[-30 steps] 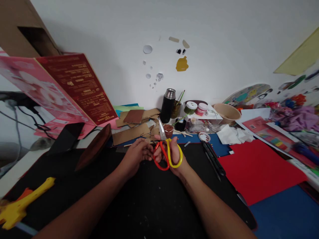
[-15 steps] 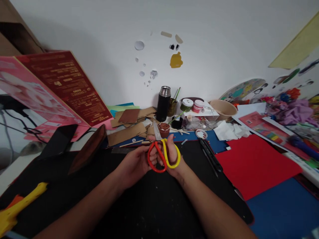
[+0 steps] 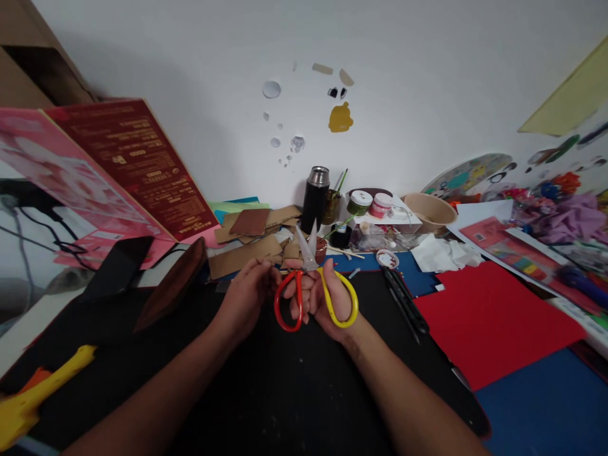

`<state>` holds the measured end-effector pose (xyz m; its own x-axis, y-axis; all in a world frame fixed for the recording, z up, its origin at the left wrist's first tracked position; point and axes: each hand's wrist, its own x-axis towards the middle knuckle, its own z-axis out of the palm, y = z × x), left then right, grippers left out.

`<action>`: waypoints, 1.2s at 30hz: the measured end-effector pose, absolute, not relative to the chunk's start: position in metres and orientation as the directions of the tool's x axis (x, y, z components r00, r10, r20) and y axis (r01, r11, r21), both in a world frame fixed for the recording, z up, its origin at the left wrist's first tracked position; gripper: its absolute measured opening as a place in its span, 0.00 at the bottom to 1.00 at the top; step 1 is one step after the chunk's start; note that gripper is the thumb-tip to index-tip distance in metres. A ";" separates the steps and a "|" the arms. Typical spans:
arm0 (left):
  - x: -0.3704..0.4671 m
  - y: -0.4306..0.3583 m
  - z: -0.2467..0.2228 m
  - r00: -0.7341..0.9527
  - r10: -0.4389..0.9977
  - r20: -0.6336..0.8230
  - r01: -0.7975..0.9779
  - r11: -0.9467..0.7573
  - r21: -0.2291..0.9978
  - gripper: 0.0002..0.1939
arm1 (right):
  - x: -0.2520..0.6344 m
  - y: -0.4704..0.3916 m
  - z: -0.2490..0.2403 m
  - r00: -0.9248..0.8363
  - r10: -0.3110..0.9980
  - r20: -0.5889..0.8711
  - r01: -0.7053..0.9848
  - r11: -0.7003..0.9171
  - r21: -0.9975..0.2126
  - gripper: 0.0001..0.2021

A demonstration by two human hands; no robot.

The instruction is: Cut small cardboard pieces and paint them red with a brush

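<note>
My right hand [image 3: 336, 292] holds a pair of scissors [image 3: 308, 256] with a red and a yellow handle, its thumb in the yellow loop and other fingers at the red one. The blades point away from me and stand apart in a narrow V. Just left of the red loop, my left hand [image 3: 244, 297] is closed with its fingers curled in; whether something small is between them is hidden. Behind the blades is a small jar of brown paint [image 3: 321, 248], partly covered by them. Both hands are above the black mat [image 3: 294, 386].
Cardboard scraps [image 3: 242, 256] and a black flask [image 3: 314, 199] are along the wall. At right lie a black utility knife [image 3: 403, 297], red sheet [image 3: 498, 320] and crumpled tissue [image 3: 446, 253]. A brown leaf-shaped piece [image 3: 173, 282] and yellow object [image 3: 52, 386] are at left.
The scissors' blades and handles have spread apart. My left hand has drawn left, away from the red handle, and its fingers have curled. The view has shifted slightly.
</note>
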<state>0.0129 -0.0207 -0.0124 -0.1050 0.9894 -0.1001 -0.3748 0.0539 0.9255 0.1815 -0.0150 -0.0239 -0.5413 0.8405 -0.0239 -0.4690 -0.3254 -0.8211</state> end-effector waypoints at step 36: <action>-0.009 -0.022 0.009 -0.144 0.959 0.243 0.347 -0.181 0.920 0.19 | 0.163 -0.038 -0.031 -0.476 0.877 -0.067 -0.011 -0.082 -0.997 0.29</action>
<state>-0.0089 -0.0222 0.0094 -0.1442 0.9592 0.2434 0.3472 -0.1813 0.9201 0.1626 -0.0383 -0.0308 -0.4760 0.8769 -0.0665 -0.0114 -0.0818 -0.9966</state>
